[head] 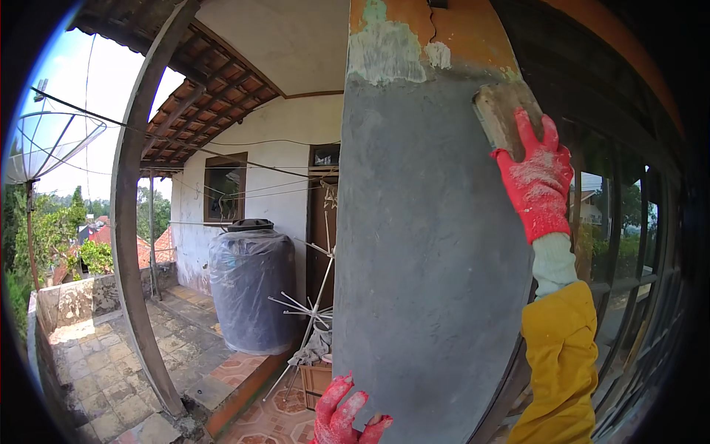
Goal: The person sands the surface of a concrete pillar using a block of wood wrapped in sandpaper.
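Observation:
My right hand, in a dusty red glove, holds a flat worn block, perhaps a plastering float, against the upper right of a grey plastered wall section. Above the grey plaster the wall shows orange paint with pale scraped patches and a crack. Low in the view, my left hand, in a red glove with grey smears, is raised with fingers apart and partly curled, near the wall's lower left edge. Whether it touches the wall or holds anything in its palm cannot be seen.
Dark-framed window panes stand close on the right. To the left are a plastic-wrapped water tank, a white metal drying rack, a brown crate and a leaning-looking post. Wires cross the terrace above its low wall.

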`<state>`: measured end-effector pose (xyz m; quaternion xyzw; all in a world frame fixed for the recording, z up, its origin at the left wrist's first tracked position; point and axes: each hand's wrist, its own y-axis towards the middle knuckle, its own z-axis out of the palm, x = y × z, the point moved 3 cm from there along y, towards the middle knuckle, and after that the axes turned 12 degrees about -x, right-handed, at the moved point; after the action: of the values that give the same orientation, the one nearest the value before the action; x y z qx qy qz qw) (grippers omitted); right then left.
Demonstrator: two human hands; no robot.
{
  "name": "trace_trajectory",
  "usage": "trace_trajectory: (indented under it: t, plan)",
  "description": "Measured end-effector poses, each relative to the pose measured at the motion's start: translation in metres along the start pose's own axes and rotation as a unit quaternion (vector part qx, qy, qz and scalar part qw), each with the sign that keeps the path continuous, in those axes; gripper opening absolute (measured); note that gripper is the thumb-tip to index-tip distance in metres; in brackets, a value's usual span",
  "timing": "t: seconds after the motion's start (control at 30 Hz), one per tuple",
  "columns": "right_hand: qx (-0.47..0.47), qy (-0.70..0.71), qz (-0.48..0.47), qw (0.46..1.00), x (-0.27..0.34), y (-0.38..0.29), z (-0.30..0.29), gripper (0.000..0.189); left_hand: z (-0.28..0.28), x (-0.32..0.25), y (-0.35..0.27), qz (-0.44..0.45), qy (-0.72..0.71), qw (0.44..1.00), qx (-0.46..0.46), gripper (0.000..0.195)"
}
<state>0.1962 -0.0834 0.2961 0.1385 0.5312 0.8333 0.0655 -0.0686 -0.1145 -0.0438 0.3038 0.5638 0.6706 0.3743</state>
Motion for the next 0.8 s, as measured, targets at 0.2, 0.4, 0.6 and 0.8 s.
trace_trajectory:
  t: [0.2,0.4,0.6,0.8]
  plan:
    - [0.154,0.305,-0.382,0.858,0.128,-0.153,-0.063,0.080,0.037,-0.026,-0.006,-0.002,-0.084,0.996,0.029,0.068]
    - [0.073,0.032,0.057,0.995,0.000,0.022,0.003,0.078,0.005,-0.006,-0.012,0.005,-0.047,0.999,0.020,0.066]
    - [0.066,0.127,-0.124,0.982,0.090,-0.021,-0.015,0.078,0.012,0.010,-0.017,0.003,-0.002,1.000,0.006,0.066]
    - [0.069,0.203,-0.226,0.950,0.116,-0.023,-0.012,0.078,0.026,-0.004,0.029,0.028,0.008,0.999,-0.043,0.068]
